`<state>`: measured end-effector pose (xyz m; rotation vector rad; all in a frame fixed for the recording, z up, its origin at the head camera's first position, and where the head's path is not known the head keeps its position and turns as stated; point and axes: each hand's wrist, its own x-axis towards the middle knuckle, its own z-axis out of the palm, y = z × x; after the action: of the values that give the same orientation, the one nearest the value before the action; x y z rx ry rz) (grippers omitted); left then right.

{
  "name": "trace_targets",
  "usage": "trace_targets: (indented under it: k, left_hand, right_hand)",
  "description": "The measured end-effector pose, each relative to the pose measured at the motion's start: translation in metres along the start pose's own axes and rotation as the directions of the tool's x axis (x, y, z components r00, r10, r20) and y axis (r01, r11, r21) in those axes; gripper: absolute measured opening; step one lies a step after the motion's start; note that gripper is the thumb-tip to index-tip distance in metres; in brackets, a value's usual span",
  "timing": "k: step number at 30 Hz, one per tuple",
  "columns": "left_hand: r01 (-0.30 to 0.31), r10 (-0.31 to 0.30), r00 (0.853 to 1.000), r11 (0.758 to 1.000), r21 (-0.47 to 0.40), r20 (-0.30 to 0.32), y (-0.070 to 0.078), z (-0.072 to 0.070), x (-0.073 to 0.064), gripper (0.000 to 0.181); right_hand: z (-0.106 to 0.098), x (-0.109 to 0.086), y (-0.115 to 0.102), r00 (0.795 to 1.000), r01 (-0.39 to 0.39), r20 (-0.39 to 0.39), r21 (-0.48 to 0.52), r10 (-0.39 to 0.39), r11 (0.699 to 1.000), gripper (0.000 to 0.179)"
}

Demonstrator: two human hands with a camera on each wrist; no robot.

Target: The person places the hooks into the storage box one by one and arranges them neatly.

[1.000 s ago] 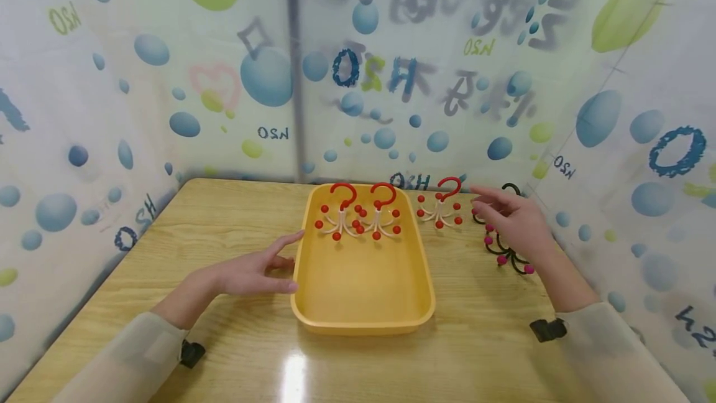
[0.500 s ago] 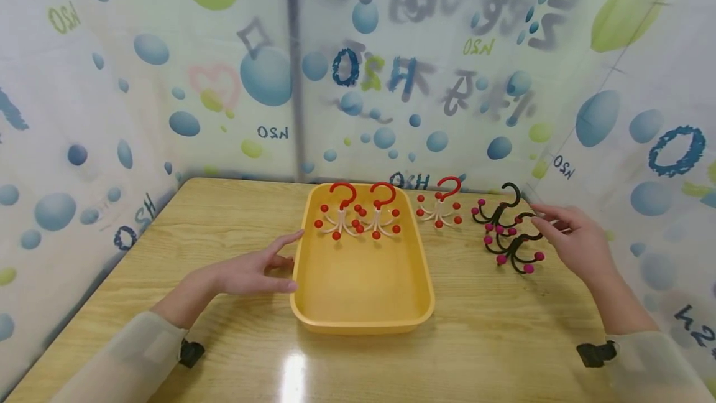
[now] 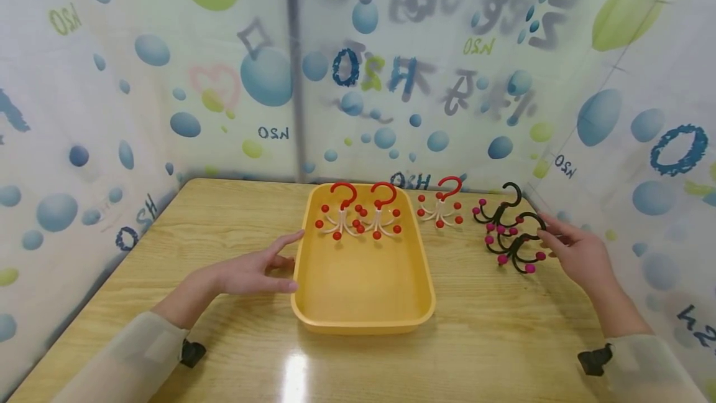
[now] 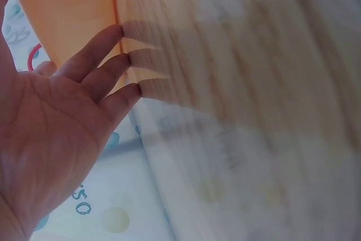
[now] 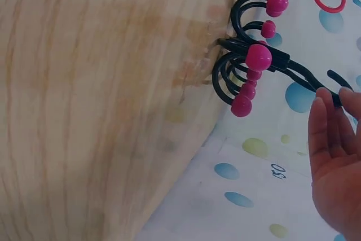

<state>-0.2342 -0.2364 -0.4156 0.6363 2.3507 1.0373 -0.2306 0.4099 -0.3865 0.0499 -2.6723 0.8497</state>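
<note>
My right hand [image 3: 582,260] pinches the hook end of the nearer black hanger [image 3: 516,246], which has curved arms tipped with pink balls. Thumb and fingertips meet on that hook in the right wrist view, and the pink balls [image 5: 259,58] hang beside the table. Just behind it lies a second black hanger [image 3: 496,215], overlapping it in the head view. My left hand [image 3: 252,275] touches the left wall of the yellow tray [image 3: 363,291] with loosely spread fingers. Inside the tray's far end are two white hangers with red hooks and red balls, one left [image 3: 342,221] and one right [image 3: 378,221].
A third white hanger with a red hook [image 3: 439,211] lies on the wooden table [image 3: 481,347], right of the tray. Patterned curtains [image 3: 224,135] enclose the table at the back and sides.
My right hand has moved right and toward me from over the black hangers, and now pinches the nearer one's hook. My left hand and the tray stay put.
</note>
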Motion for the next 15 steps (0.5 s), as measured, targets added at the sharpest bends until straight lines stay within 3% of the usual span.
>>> trace_targets:
  k: [4, 9, 15]
  left_hand:
    - [0.003, -0.003, 1.000, 1.000, 0.002, -0.002, -0.0001, 0.0002, 0.0004, 0.106]
    - [0.009, -0.009, 1.000, 1.000, 0.012, -0.003, 0.0004, -0.0007, 0.0009, 0.106]
    - [0.018, -0.018, 1.000, 1.000, 0.006, 0.000, 0.0005, 0.0005, 0.0009, 0.106]
  right_hand:
    - [0.0038, -0.0015, 0.0010, 0.999, -0.023, -0.028, 0.021, 0.024, 1.000, 0.046]
    - [0.0061, -0.0021, 0.0003, 0.995, -0.081, -0.044, 0.114, 0.087, 0.990, 0.048]
    - [0.0082, -0.0028, -0.0010, 0.992, -0.113, -0.034, 0.167, 0.120, 0.980, 0.049]
